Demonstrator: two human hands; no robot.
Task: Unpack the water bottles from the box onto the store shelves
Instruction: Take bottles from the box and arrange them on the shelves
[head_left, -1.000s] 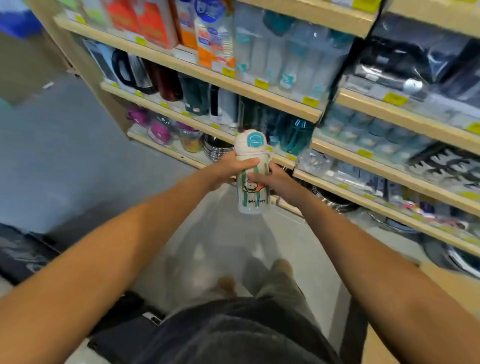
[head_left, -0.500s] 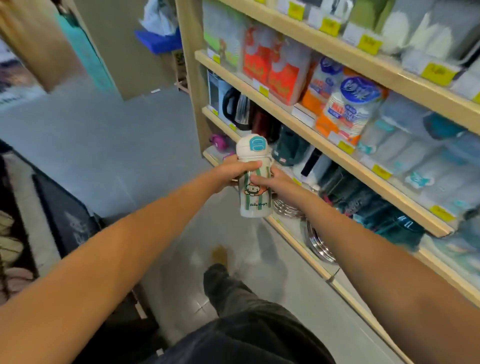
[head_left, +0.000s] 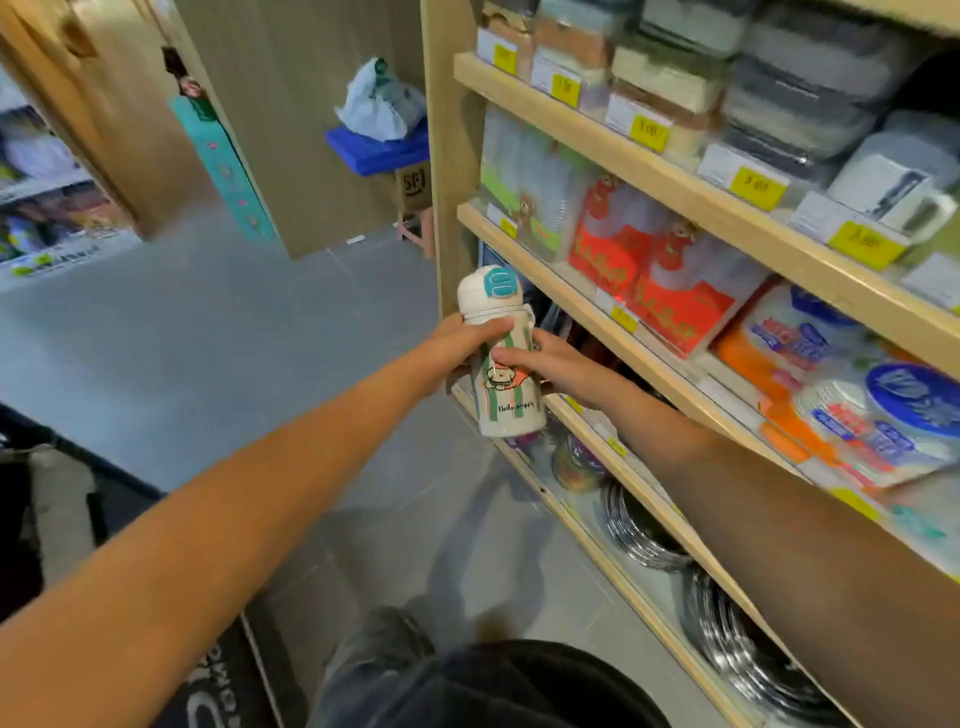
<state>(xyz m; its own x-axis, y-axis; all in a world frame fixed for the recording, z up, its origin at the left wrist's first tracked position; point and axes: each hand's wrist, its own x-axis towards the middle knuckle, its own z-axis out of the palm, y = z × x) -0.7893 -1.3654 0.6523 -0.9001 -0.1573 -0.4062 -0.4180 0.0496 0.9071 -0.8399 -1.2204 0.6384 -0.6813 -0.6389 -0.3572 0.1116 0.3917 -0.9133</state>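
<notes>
Though shelf-edge (head_left: 613, 332) near, bottle (head_left: 506, 364) w/ clearance

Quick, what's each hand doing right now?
Left hand: closed around the water bottle, just under its cap.
Right hand: closed on the same bottle, lower on its body.

Wooden shelves (head_left: 618, 150) carry packaged goods (head_left: 675, 301) (yellow-tagged).

Both hands hold a white plastic water bottle with green stripes and a cartoon print (head_left: 506, 374) upright, just in front of the pale wooden shelf unit (head_left: 613, 150). The left hand (head_left: 462, 345) wraps its neck below the teal-badged cap; the right hand (head_left: 553, 364) grips its middle from the shelf side. Shiny steel plates (head_left: 644, 530) lie on the unit's lowest shelf, below the bottle.
</notes>
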